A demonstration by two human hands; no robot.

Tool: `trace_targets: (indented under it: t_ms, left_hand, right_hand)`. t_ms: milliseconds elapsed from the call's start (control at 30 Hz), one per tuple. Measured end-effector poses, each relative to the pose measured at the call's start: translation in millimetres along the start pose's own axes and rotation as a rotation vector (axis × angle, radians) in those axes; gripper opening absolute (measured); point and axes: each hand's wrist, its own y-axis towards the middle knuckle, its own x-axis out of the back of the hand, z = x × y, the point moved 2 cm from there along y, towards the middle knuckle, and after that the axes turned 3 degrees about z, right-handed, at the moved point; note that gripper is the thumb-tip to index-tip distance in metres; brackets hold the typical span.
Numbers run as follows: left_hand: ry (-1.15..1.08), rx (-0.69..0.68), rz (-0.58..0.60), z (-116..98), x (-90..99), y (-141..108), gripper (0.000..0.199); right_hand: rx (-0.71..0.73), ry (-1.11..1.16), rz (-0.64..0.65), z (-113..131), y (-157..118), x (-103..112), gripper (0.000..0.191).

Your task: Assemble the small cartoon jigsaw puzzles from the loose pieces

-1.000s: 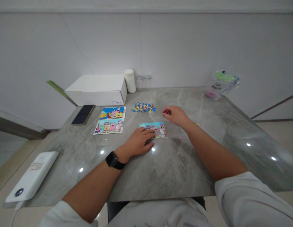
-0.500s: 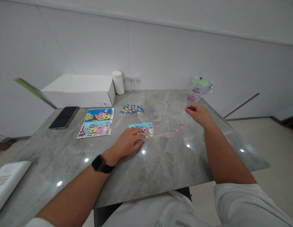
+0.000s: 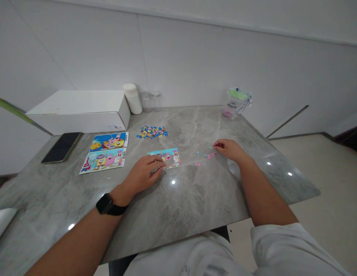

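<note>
Left hand (image 3: 142, 174) is laid palm down, its fingers loosely extended and slightly bent over the left part of a small, flat, rectangular picture panel (image 3: 173, 157); nothing is seen gripped by it. On the right hand (image 3: 224, 148), thumb and fingertips are drawn close together beside a scatter of small, knobbed pink and light-blue puzzle pieces (image 3: 209, 156); whether one is pinched cannot be told. The brightly printed panel is supported by a grey tabletop (image 3: 178, 211), smooth, glossy and veined like marble. Beyond it, blue and yellow jigsaw pieces (image 3: 152, 132) are heaped in a low, ragged mound. Both forearms are stretched forward and angled inward, the left wrist banded by a black, square-faced watch (image 3: 104, 204).
</note>
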Motion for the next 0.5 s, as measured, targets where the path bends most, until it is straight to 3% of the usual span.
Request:
trace_targets:
  t_ms: [233, 500]
  left_hand:
    - [-0.017, 0.032, -0.014, -0.6, 2.0, 0.7, 0.021]
    - [-0.015, 0.101, -0.088, -4.2, 7.6, 2.5, 0.024]
  right_hand:
    - [0.196, -0.042, -0.058, 29.1, 5.6, -25.5, 0.016]
    - [0.406, -0.081, 0.07, 51.4, 2.9, -45.5, 0.035]
